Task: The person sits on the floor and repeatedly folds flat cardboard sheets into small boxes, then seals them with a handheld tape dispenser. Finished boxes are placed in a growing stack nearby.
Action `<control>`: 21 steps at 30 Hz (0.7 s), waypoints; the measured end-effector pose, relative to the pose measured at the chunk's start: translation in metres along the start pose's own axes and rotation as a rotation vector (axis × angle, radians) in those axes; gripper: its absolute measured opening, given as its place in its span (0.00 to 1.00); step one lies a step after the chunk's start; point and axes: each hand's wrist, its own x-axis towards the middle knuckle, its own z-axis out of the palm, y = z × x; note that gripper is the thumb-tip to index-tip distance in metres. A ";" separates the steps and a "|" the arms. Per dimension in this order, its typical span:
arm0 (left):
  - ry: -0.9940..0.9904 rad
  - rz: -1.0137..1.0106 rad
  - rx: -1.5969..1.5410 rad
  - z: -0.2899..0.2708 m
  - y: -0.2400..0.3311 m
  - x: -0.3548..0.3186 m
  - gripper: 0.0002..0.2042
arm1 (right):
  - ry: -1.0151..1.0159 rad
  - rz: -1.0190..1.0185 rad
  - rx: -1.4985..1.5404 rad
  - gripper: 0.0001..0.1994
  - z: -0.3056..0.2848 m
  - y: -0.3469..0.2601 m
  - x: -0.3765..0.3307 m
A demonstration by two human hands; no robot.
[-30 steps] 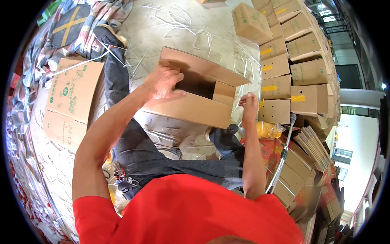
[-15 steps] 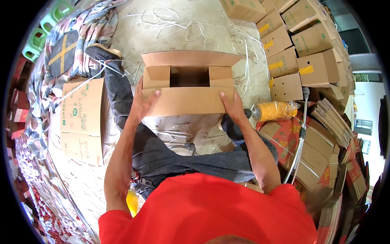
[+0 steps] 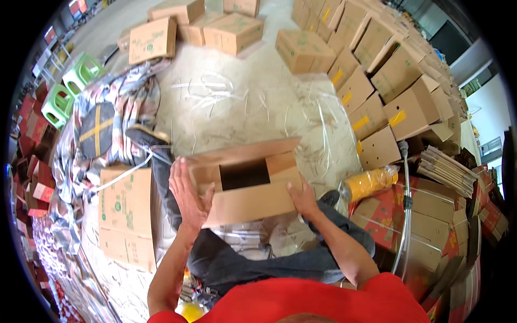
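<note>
A: Position of the open cardboard box (image 3: 249,188)?

B: Held up over the person's lap, above the dark trousers (image 3: 253,264), flaps up, dark opening facing the camera. Concrete floor (image 3: 237,102) beyond it.

A: Left hand (image 3: 187,195)?

B: Flat against the box's left end. Palm pressed to the side wall, fingers (image 3: 177,175) spread and pointing up along the left flap. Not curled round anything, just bracing.

A: Right hand (image 3: 302,198)?

B: At the lower right corner of the front panel. Fingers lie on the cardboard, thumb side toward the box's near edge. Whether any fingers hook under the bottom, cannot tell; that edge is hidden.

A: So the box sits between both hands?

B: Yes, clamped from left end and right front corner.

A: Surroundings?

B: Flattened carton (image 3: 126,215) at the person's left, touching the leg. Stacked cartons (image 3: 388,81) to the right. Yellow roll in clear wrap (image 3: 369,183) near the right knee. Green plastic stools (image 3: 70,86) far left.
</note>
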 end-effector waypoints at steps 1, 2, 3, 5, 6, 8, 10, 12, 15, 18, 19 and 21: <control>-0.021 0.100 -0.025 -0.006 0.016 0.023 0.45 | -0.038 0.020 0.061 0.29 -0.001 -0.006 0.000; -0.047 0.202 -0.054 -0.011 0.032 0.046 0.40 | -0.024 0.004 0.060 0.27 -0.002 -0.007 0.002; -0.139 0.268 -0.039 -0.006 0.045 0.069 0.39 | -0.018 -0.008 0.057 0.26 -0.001 -0.007 0.003; -0.331 0.401 -0.010 0.007 0.068 0.118 0.36 | -0.013 -0.036 0.066 0.27 -0.002 0.004 0.007; -0.379 0.423 -0.008 0.023 0.066 0.134 0.33 | -0.019 -0.061 0.078 0.28 -0.002 0.012 0.009; -0.640 0.392 0.023 0.059 0.066 0.164 0.32 | -0.006 -0.100 0.016 0.30 -0.003 0.018 0.010; -0.907 0.324 -0.094 0.071 0.078 0.176 0.32 | 0.037 -0.094 -0.134 0.31 -0.006 0.022 0.006; -1.013 0.259 -0.341 0.085 0.054 0.162 0.29 | -0.078 0.089 -0.017 0.33 0.001 -0.016 0.001; -1.034 0.304 -0.465 0.103 0.060 0.134 0.25 | -0.017 -0.053 -0.046 0.30 -0.002 -0.010 0.000; -0.845 0.487 -0.203 0.096 0.074 0.081 0.23 | 0.028 -0.124 -0.096 0.26 -0.002 -0.010 -0.004; -0.743 0.569 -0.071 0.096 0.073 0.062 0.23 | 0.022 -0.125 -0.106 0.27 -0.003 -0.013 -0.006; -0.657 0.601 -0.038 0.093 0.075 0.052 0.23 | 0.024 -0.145 -0.117 0.28 -0.003 -0.013 -0.005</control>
